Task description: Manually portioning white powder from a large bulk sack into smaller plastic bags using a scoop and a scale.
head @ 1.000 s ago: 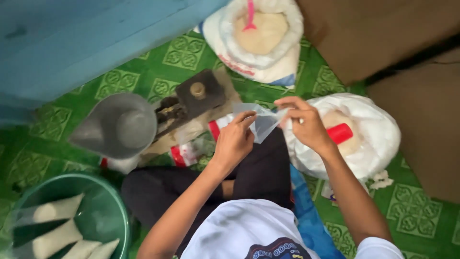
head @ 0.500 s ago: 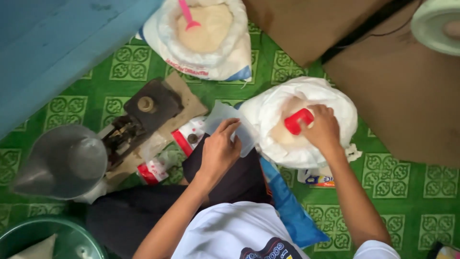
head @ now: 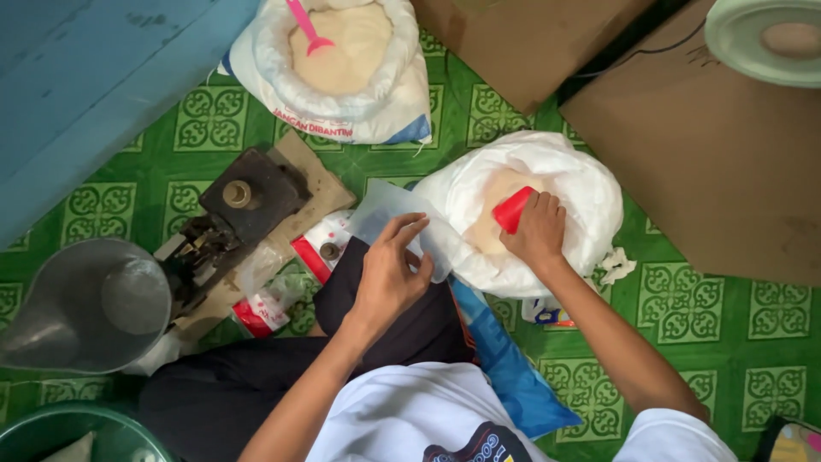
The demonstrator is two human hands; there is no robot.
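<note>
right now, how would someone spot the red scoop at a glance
Find the white sack at the right, beside the cardboard boxes. The red scoop sits in its pale grain under the right hand; the far sack's scoop is pink.

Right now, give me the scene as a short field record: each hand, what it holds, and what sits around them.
left hand: holds a clear plastic bag by its edge, over the lap
right hand: grips a red scoop inside the near sack
near sack: white, open, holds pale grain
far sack: white, open, pale grain, pink scoop stuck in it
balance scale: dark, on the floor beside the left knee
grey pan: at the scale's left end
floor: green patterned mat
cardboard boxes: beyond the near sack
</note>
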